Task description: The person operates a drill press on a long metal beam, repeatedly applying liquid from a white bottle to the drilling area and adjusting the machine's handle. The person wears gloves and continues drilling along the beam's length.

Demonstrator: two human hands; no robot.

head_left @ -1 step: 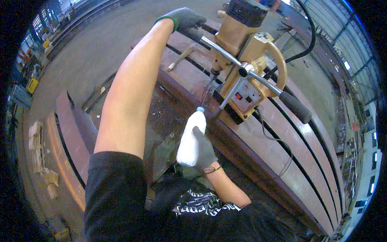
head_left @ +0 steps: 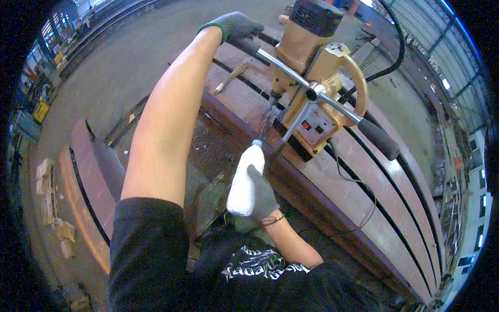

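A magnetic drill press [head_left: 312, 62], tan with a black motor top, stands on a steel beam [head_left: 228, 117]. My left hand [head_left: 234, 26], in a grey glove with a green cuff, is closed round the black grip at one end of its feed handle [head_left: 283, 66]. A drill bit [head_left: 271, 101] points down at the steel, with shavings around it. In my gloved right hand [head_left: 263, 195] is a white squeeze bottle [head_left: 245, 179], tilted with its light-blue cap [head_left: 257, 142] toward the bit. A thin stream of liquid runs between cap and bit.
A flat brush [head_left: 232, 76] lies on the steel, left of the drill. Long slots run between the steel strips at right. A cable [head_left: 358, 179] loops over them, and a thick black hose [head_left: 400, 47] hangs behind the drill. More curved steel [head_left: 96, 156] lies at left.
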